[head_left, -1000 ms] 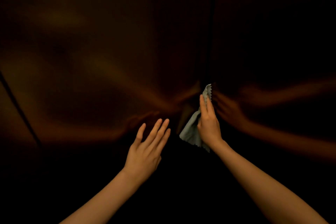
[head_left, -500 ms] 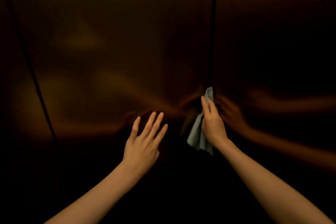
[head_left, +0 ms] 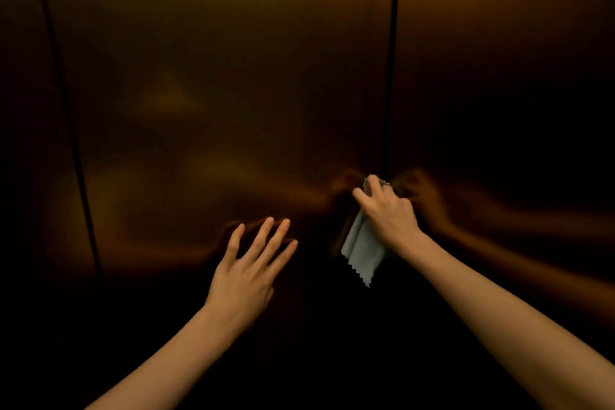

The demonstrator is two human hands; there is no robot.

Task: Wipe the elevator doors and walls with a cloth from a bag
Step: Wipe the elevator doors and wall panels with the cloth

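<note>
Now the right hand bunches the thin, limp cloth against the door seam; holding it near the top seems best. Left hand spreads empty, apparently on the door.

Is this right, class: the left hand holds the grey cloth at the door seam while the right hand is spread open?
Hands are swapped. In the head view the right hand holds the grey cloth at the door seam, while the left hand is spread open.
</note>
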